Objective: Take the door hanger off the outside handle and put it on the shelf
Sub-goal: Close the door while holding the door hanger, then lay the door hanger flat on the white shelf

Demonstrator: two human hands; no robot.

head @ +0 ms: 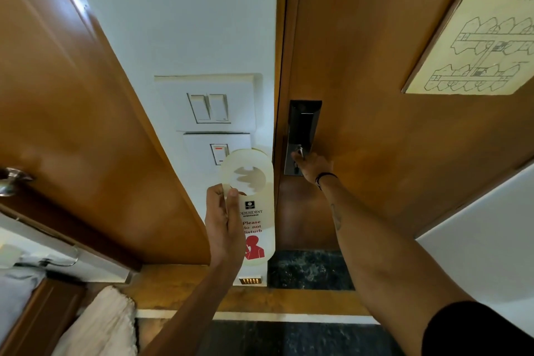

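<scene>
A white door hanger (255,208) with a round hole at its top and red "Please do not disturb" print stands upright in my left hand (224,224), which grips its left edge in front of the white wall. My right hand (313,166) is stretched out to the wooden door (390,124) and closed around the metal handle (300,151) on the black lock plate (303,124). The door sits shut against its frame.
Wall switches (209,108) and a second switch plate (219,153) sit behind the hanger. A framed floor plan (476,43) hangs on the door. Another wooden door with a metal knob (11,180) stands at left. A pale towel (98,324) lies at lower left.
</scene>
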